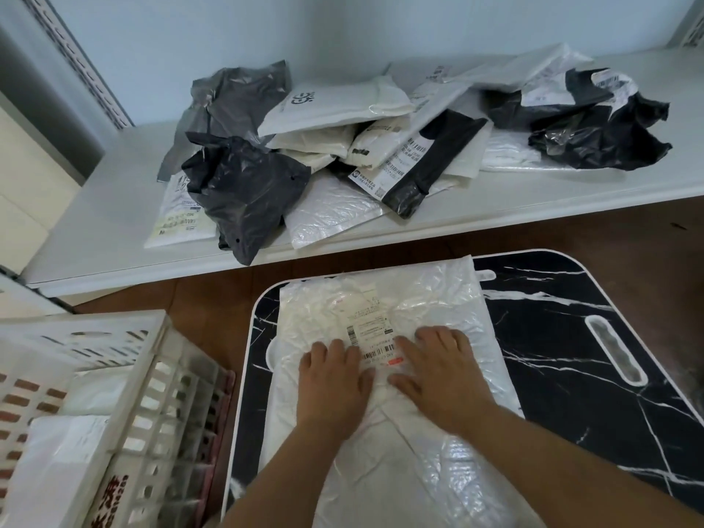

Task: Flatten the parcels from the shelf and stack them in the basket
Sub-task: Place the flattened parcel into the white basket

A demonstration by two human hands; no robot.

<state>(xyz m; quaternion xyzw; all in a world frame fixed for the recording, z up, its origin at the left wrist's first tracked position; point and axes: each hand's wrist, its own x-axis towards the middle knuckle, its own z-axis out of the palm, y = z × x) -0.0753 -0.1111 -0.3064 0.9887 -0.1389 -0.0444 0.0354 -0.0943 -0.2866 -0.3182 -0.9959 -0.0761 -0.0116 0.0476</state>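
Black marble-look table [571,337] over brown floor [647,230], white shelf [95,222] behind. On table: large white parcel [426,299], crinkled, label [371,331] facing up. Left hand [331,379] and right hand [438,371] flat on parcel side by side, fingers straight and spread, pressing down, gripping nothing. Heaped on shelf: pile [362,146] of white, grey and black parcels, well apart from table. At lower left, just beside table: white slotted basket [152,375], white parcels [68,440] already lying inside
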